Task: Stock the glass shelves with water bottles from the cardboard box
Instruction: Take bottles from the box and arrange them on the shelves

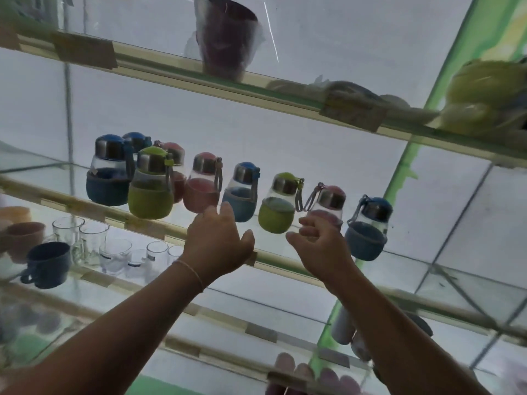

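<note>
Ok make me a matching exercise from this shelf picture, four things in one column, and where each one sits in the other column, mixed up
Things:
1. dark cup in plastic wrap
2. dark blue mug
3. blue-sleeved bottle
4. green-sleeved bottle

Places:
A. right end of the bottle row
B. top shelf
C. shelf below the bottles, beside clear glasses
D. front of the cluster at the left end of the bottle row

Pairs: 1-B, 2-C, 3-A, 4-D

Dim backlit scene, bright white wall behind, dark silhouetted arms, soft blur throughout, wide-angle bending at edges
</note>
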{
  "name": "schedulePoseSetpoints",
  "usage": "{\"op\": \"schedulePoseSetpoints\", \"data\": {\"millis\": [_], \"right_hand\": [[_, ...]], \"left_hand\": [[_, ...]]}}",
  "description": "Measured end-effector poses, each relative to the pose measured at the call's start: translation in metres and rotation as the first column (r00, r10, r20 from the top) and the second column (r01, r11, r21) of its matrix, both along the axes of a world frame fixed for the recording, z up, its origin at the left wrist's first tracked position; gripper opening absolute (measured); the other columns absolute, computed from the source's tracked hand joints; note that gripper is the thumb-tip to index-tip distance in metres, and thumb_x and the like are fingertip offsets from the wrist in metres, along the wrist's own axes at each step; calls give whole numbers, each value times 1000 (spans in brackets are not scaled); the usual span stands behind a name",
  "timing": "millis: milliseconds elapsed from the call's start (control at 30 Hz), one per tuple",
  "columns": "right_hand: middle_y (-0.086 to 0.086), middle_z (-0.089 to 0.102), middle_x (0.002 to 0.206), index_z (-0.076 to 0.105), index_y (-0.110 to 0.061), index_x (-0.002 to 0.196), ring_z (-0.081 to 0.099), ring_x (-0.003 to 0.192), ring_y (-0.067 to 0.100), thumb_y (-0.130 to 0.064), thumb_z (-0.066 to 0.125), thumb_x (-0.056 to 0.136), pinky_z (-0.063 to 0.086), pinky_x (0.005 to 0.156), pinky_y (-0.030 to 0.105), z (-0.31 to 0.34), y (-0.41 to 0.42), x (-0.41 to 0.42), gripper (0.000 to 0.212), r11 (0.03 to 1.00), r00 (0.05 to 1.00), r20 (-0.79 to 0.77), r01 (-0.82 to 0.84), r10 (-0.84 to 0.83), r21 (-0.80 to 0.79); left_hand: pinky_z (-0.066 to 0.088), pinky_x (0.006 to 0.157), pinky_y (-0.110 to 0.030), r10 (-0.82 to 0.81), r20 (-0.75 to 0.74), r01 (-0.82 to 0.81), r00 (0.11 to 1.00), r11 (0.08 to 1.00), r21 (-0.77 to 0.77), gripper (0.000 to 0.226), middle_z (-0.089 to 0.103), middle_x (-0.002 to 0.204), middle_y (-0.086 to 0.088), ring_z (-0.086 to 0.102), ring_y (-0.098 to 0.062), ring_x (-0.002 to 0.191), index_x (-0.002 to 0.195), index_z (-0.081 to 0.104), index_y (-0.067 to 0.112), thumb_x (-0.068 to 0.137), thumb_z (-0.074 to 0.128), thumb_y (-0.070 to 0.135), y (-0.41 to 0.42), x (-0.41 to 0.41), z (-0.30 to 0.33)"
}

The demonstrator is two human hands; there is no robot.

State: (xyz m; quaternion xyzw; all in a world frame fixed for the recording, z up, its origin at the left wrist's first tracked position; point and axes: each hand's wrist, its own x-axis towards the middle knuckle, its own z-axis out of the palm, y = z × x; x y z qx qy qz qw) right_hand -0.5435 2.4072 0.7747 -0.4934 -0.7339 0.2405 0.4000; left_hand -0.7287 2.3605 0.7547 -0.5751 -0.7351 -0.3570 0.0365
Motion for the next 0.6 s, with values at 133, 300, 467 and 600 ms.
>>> {"op": "schedulePoseSetpoints", "data": {"millis": [133,300,467,600], "right_hand": [[-6,69,103,63,-19,119,65,88,7,-39,69,80,55,82,31,-3,-14,55,44,993,994,-7,110,-110,41],[-6,67,105,64,-22,120,64,96,13,-38,68,84,52,89,34,-9,-35,131,39,968,969,-25,248,-247,38],[-7,66,106,62,-25,118,64,95,12,-38,66,87,54,88,34,-23,-62,210,33,934,932,-66,356,-356,-16],[-6,65,107,62,-23,120,64,99,14,-34,65,88,54,90,35,-38,-87,267,35,892,889,-79,445,-451,-82]], "left_hand": [[43,99,-39,-177,19,176,984,984,35,58,51,132,-12,48,-28,119,132,45,11,88,56,48,-6,63,3],[38,96,-31,-342,24,338,939,936,93,54,52,133,-13,49,-27,119,133,48,8,90,58,39,-17,145,-1],[35,100,-29,-490,32,484,871,868,113,50,54,134,-14,48,-25,123,136,49,7,92,60,30,-24,219,-10],[35,99,-28,-591,68,587,804,807,72,45,54,133,-12,50,-25,121,134,51,9,93,57,24,-25,271,-21]]}}
